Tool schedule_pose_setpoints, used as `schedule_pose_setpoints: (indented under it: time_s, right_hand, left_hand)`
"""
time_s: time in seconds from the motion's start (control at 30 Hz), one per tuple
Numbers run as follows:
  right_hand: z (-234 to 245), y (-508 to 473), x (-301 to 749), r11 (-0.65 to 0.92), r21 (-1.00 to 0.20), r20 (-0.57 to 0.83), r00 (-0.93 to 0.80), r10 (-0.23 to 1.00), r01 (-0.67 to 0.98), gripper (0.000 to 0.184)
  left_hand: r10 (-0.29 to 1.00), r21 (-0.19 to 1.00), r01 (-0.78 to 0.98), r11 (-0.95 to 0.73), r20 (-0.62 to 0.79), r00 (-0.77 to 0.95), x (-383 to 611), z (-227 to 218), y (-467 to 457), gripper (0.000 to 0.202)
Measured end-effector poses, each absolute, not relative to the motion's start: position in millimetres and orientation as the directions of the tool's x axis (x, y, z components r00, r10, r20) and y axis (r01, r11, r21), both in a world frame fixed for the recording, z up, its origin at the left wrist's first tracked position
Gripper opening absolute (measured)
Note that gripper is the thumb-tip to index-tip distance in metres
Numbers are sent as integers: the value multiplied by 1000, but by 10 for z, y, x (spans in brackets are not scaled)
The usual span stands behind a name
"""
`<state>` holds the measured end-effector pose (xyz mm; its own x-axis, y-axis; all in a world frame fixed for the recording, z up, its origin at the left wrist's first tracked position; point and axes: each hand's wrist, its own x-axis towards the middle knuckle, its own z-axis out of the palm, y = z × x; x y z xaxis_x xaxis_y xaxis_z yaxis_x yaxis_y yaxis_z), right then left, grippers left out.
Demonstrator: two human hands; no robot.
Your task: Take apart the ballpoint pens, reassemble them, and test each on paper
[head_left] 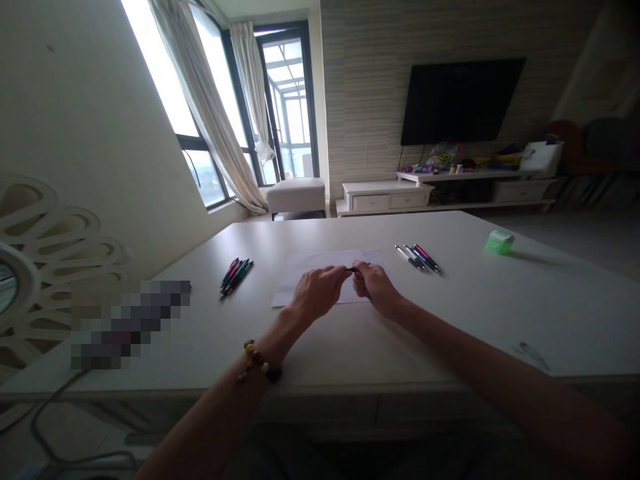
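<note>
My left hand (320, 290) and my right hand (374, 285) meet above a sheet of white paper (290, 287) on the table. Both are closed around a dark pen (352, 269), of which only a short black piece shows between the fingers; the rest is hidden in my fists. Left of the paper lies a bunch of pens (237, 277) with dark, red and green barrels. To the right of the paper, a second group of pens (419, 259) lies side by side, some clear or white, others blue and red.
The white table (450, 320) carries a small green box (500, 242) at the right and a clear, flat item (533, 355) near the front edge. A blurred-out dark object (135, 323) with a cable lies at the left. Beyond stand a stool (296, 193) and a TV cabinet (385, 198).
</note>
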<state>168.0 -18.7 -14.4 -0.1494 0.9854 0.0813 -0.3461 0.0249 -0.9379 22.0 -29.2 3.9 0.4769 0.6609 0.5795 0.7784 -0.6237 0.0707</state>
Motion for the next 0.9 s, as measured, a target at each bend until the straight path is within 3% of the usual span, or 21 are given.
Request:
schedule_pose_setpoints:
  time_s: [0.1, 0.2, 0.33, 0.5, 0.63, 0.77, 0.9]
  right_hand:
    - [-133, -142, 1743, 96, -955, 169, -249, 954, -279, 41]
    - [-118, -81, 1843, 148, -974, 201, -357, 912, -171, 37]
    - [-115, -33, 1962, 201, -979, 202, -347, 916, -40, 47]
    - [-104, -43, 2016, 277, -959, 232, -400, 887, 57, 38]
    - [-103, -42, 2029, 227, -961, 139, -432, 891, 160, 50]
    - [-107, -33, 2051, 251, -959, 170, -441, 881, 131, 43]
    - [-100, -27, 2072, 220, -966, 136, -449, 883, 139, 51]
  left_hand:
    - [683, 223, 715, -662, 571, 455, 179, 61, -257, 31]
    - [690, 287, 691, -664, 590, 418, 133, 82, -224, 24]
    - [706, 274, 720, -637, 583, 403, 88, 89, -213, 21]
    - [725, 229, 753, -617, 537, 431, 40, 71, -198, 21]
    - [733, 239, 750, -617, 521, 437, 28, 72, -191, 22]
    - [745, 243, 754, -610, 500, 442, 26, 78, -195, 21]
    - [735, 252, 739, -625, 510, 447, 17, 72, -190, 22]
